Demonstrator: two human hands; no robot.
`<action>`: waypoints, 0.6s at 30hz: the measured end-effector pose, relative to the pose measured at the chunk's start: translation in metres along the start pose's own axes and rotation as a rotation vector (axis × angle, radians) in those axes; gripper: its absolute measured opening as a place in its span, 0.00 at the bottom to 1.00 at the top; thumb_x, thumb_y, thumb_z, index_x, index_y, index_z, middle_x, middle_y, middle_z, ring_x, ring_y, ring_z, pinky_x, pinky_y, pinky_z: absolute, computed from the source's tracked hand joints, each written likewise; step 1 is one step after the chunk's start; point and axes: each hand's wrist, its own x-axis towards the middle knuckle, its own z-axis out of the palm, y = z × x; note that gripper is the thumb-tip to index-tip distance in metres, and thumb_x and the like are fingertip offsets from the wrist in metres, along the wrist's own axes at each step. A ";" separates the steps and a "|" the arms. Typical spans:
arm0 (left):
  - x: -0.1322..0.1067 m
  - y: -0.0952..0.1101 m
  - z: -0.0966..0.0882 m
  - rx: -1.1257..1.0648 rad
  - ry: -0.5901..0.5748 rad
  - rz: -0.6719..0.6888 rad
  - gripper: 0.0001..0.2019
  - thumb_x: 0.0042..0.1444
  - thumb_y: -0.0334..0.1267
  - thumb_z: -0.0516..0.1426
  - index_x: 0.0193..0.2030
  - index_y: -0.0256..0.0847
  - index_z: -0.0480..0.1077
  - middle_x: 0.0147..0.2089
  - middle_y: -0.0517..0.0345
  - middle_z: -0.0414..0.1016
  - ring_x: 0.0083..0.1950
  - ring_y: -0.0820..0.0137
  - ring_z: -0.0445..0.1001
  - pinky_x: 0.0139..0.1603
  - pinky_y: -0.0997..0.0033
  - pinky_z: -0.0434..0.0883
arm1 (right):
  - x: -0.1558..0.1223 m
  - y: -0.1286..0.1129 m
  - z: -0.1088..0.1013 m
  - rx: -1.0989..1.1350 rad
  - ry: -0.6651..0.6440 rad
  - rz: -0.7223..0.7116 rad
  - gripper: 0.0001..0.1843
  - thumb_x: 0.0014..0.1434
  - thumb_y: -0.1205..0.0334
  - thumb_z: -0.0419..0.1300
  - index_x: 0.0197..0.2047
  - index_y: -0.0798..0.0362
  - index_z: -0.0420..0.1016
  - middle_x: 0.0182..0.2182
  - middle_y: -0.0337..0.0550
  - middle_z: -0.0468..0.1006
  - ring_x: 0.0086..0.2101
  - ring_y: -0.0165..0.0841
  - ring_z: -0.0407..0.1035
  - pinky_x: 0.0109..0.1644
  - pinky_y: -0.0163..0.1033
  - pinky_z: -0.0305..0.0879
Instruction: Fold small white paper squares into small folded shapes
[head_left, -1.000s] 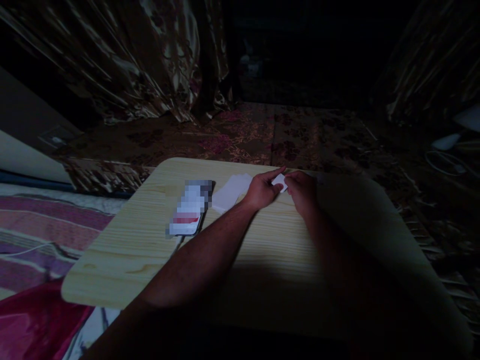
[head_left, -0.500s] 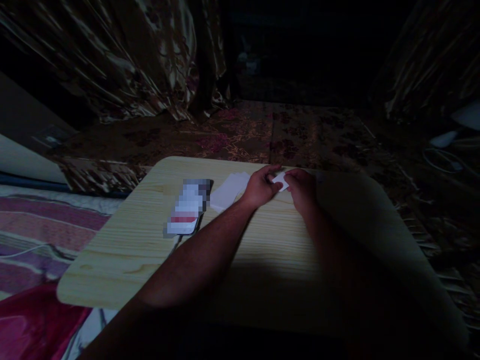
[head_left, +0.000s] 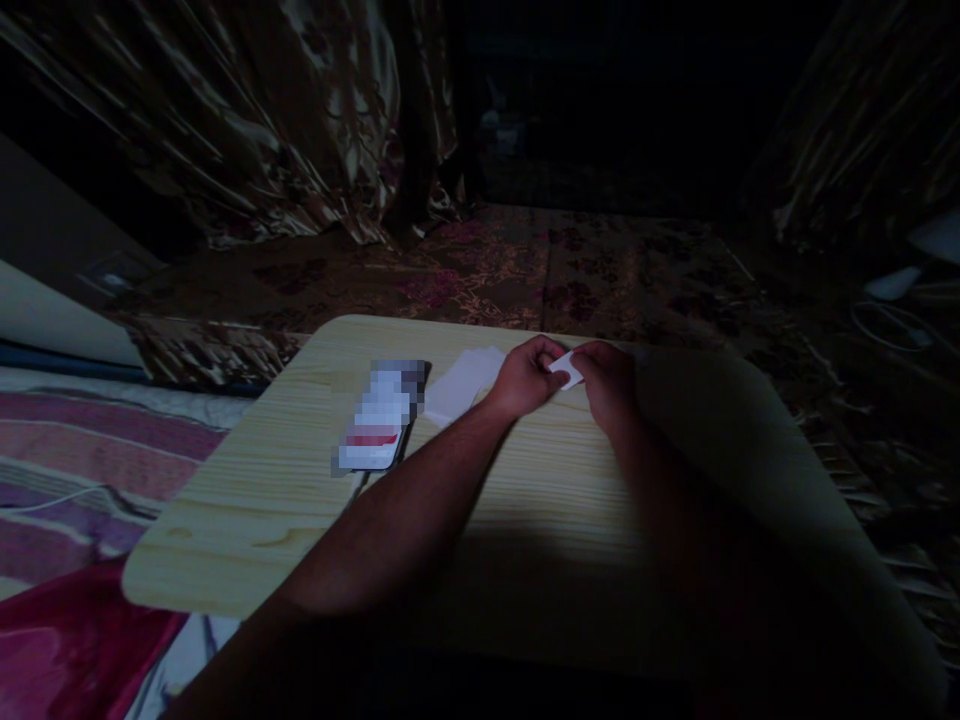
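Note:
A small white piece of paper [head_left: 566, 368] is pinched between my two hands near the far edge of a light wooden table [head_left: 300, 500]. My left hand [head_left: 525, 378] has its fingers curled onto the paper's left side. My right hand [head_left: 606, 383], in shadow, grips the right side. Just left of my left hand, a white sheet of paper [head_left: 461, 385] lies flat on the table.
A phone [head_left: 379, 418] with a lit, blurred screen lies on the table's left part, a cable running from it. Patterned carpet and shiny curtains [head_left: 262, 120] lie beyond. Striped bedding [head_left: 75, 450] and red cloth [head_left: 67, 650] are at the left. The room is very dark.
My left fingers, stretched over the paper a second ago, have curled in on it. Both hands stay in the same spot.

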 end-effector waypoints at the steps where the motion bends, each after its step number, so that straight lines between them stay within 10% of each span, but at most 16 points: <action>1: 0.000 0.000 0.000 -0.001 -0.002 0.001 0.15 0.42 0.33 0.67 0.38 0.39 0.72 0.27 0.64 0.72 0.27 0.76 0.66 0.29 0.75 0.62 | 0.000 -0.001 0.000 -0.002 0.008 0.000 0.09 0.49 0.57 0.62 0.31 0.52 0.79 0.24 0.37 0.77 0.28 0.33 0.70 0.31 0.36 0.62; 18: 0.003 -0.003 -0.001 0.016 0.034 -0.050 0.13 0.42 0.33 0.67 0.37 0.37 0.73 0.26 0.65 0.72 0.25 0.77 0.65 0.27 0.75 0.61 | 0.004 0.007 0.002 0.123 0.003 0.024 0.09 0.45 0.58 0.65 0.31 0.51 0.80 0.23 0.37 0.77 0.26 0.32 0.70 0.31 0.37 0.65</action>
